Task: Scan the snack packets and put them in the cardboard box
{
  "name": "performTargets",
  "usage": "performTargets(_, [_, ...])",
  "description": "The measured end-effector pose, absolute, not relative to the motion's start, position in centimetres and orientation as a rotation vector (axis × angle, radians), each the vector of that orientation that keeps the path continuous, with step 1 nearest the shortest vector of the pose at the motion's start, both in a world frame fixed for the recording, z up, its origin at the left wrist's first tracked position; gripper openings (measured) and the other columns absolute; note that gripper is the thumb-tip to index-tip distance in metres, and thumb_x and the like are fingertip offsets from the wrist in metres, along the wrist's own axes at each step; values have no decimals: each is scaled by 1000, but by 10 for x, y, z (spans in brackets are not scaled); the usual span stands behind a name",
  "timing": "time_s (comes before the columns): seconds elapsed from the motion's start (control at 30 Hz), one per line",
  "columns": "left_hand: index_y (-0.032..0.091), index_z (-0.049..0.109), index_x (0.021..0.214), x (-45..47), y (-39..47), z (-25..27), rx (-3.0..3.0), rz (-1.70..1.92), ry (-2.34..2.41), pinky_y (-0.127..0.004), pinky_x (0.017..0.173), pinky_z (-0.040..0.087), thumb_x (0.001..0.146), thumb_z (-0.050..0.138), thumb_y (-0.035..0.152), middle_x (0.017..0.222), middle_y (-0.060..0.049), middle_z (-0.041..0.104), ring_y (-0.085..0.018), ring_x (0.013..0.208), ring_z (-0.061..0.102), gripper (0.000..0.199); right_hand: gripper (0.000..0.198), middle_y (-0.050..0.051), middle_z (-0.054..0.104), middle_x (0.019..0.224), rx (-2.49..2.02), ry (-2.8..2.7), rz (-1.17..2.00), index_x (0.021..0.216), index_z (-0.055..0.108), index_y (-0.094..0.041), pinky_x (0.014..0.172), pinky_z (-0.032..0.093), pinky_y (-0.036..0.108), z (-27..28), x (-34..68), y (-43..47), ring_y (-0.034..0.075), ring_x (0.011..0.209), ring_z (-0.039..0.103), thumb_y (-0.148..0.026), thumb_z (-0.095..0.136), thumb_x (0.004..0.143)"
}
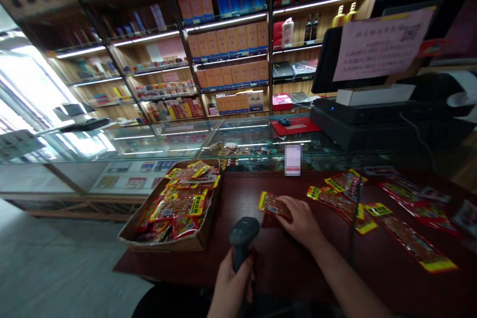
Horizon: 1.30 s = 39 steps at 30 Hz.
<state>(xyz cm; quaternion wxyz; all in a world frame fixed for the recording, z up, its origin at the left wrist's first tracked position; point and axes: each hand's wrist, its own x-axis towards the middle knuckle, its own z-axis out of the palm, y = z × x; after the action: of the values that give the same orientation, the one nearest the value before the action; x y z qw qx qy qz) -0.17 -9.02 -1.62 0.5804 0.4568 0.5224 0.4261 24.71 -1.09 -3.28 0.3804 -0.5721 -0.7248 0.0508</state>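
Observation:
My left hand (231,283) is wrapped round the handle of a dark barcode scanner (244,231), its head tilted up above the counter. To the right of it, my right hand (301,221) grips a snack packet (274,205) with yellow ends and a reddish-brown middle; a pale label shows on its face. The packet is held just above or on the dark red counter (238,194); which of the two I cannot tell. Left of both hands stands an open cardboard box (203,238) heaped with similar packets (179,203).
Several loose packets (406,233) lie on the counter at the right, with a dark cable (356,213) hanging across them. Behind are a glass display case (179,146), a red mat (298,126) with a mouse (284,121), and a monitor (328,59). Stocked shelves line the wall.

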Motion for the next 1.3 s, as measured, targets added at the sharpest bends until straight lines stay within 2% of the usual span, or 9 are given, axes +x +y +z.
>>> performTargets(0.23, [14, 58, 104, -8, -73, -37, 912, 1005, 1162, -19, 25, 34, 64, 73, 67, 49, 5, 59, -9, 28, 42, 68, 40, 8, 68, 122, -1479, -1430, 607, 131, 52, -25, 97, 51, 42, -32, 248, -5, 23, 108, 68, -33, 47, 91])
performTargets(0.53, [16, 56, 95, -7, -74, -24, 867, 1033, 1109, -18, 28, 36, 71, 70, 52, 48, 6, 57, -8, 30, 42, 45, 45, 6, 68, 115, -1102, -2069, 580, 115, 70, -23, 98, 48, 34, 100, 77, 56, 21, 108, 64, -7, 51, 77])
performTargets(0.63, [17, 56, 86, -8, -74, -28, 870, 1063, 1135, -19, 27, 36, 68, 72, 55, 47, 5, 57, -8, 29, 43, 45, 44, 9, 65, 124, -1066, -2216, 553, 123, 66, -22, 101, 47, 37, 112, 13, 64, 23, 115, 61, -16, 59, 79])
performTargets(0.73, [16, 57, 90, -11, -73, -32, 865, 1086, 1134, -20, 27, 37, 67, 72, 57, 47, 5, 58, -10, 29, 45, 49, 70, 12, 52, 144, -995, -2321, 519, 136, 56, -24, 109, 40, 52, 104, -7, 66, 32, 133, 48, -40, 78, 71])
performTargets(0.8, [16, 58, 95, -12, -73, -32, 895, 1064, 1136, -20, 28, 38, 69, 73, 56, 48, 5, 59, -10, 29, 45, 49, 79, 12, 46, 152, -979, -2290, 517, 139, 52, -27, 112, 35, 55, 92, 13, 67, 33, 139, 42, -49, 80, 69])
performTargets(0.87, [16, 58, 96, -13, -73, -28, 918, 1027, 1156, -19, 28, 37, 69, 74, 55, 49, 6, 59, -9, 29, 44, 50, 67, 11, 48, 150, -1095, -2146, 519, 138, 54, -27, 114, 35, 48, 75, 61, 67, 27, 138, 44, -45, 75, 77])
performTargets(0.97, [15, 59, 101, -11, -73, -24, 903, 1015, 1167, -18, 27, 36, 68, 75, 55, 49, 6, 60, -9, 29, 44, 53, 47, 14, 55, 142, -1606, -1846, 384, 134, 58, -19, 113, 37, 43, 45, 164, 59, 25, 134, 49, -27, 60, 87])
performTargets(1.07, [16, 60, 102, -10, -72, -25, 890, 1030, 1153, -18, 27, 36, 69, 76, 55, 50, 6, 61, -9, 29, 45, 54, 47, 20, 55, 140, -2230, -1625, 96, 135, 56, -13, 110, 37, 50, 18, 268, 36, 33, 134, 48, -18, 53, 88])
performTargets(1.3, [17, 61, 100, -12, -69, -30, 925, 1034, 1172, -18, 26, 37, 66, 76, 63, 49, 5, 61, -9, 28, 45, 59, 41, 16, 67, 124, -2624, -1568, -72, 125, 61, -20, 96, 42, 51, -13, 374, -21, 34, 116, 60, -37, 63, 87])
